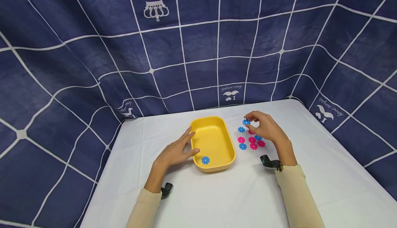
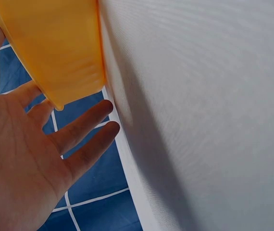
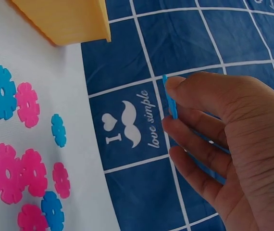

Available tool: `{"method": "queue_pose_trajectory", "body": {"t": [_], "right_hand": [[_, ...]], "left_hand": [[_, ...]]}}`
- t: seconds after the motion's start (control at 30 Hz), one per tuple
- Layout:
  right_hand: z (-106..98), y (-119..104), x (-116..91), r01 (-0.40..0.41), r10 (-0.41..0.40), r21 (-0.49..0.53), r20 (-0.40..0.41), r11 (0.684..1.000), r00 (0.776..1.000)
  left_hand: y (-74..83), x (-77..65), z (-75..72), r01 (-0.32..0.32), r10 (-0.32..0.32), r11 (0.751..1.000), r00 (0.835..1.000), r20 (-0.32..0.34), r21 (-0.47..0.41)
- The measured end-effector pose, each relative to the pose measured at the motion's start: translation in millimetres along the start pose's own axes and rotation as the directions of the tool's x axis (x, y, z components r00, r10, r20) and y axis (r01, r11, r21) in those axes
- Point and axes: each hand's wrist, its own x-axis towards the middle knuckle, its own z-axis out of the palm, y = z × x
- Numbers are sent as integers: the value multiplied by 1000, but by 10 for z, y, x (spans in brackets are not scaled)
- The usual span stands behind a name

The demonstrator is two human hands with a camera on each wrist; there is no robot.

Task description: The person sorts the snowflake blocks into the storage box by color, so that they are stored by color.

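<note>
My right hand (image 1: 263,126) pinches a blue snowflake-shaped plastic disc (image 3: 170,97) between thumb and fingertips, raised above the white table. Below it lie several loose discs, pink ones (image 3: 6,173) and blue ones (image 3: 1,92), some overlapping. My left hand (image 1: 176,151) rests at the left rim of a yellow tray (image 1: 214,168), fingers spread and fairly straight, the thumb reaching over the edge. Inside the tray, near its front left corner, lies one blue disc (image 1: 205,160). In the left wrist view the palm (image 2: 26,159) faces the tray's outer wall (image 2: 60,53).
A white cloth (image 1: 217,200) covers the table. Dark blue curtains (image 1: 201,42) with white grid lines hang behind it and at both sides. Each wrist wears a small black camera mount, one on the left (image 1: 166,190) and one on the right (image 1: 270,162).
</note>
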Motion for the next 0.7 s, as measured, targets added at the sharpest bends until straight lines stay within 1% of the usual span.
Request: {"method": "queue_pose_trajectory", "body": {"t": [0.33, 0.57, 0.7], "right_hand": [[-17, -26, 16, 28, -28, -16, -9, 999, 1000], [-11, -87, 6, 54, -54, -6, -17, 999, 998], [-1, -139, -1, 46, -46, -1, -11, 999, 999]], "left_hand": [[7, 0, -18, -1, 1, 1000, 1000, -8, 3], [10, -9, -14, 7, -7, 1000, 1000, -1, -2], [18, -19, -7, 4, -4, 1000, 1000, 2, -12]]}}
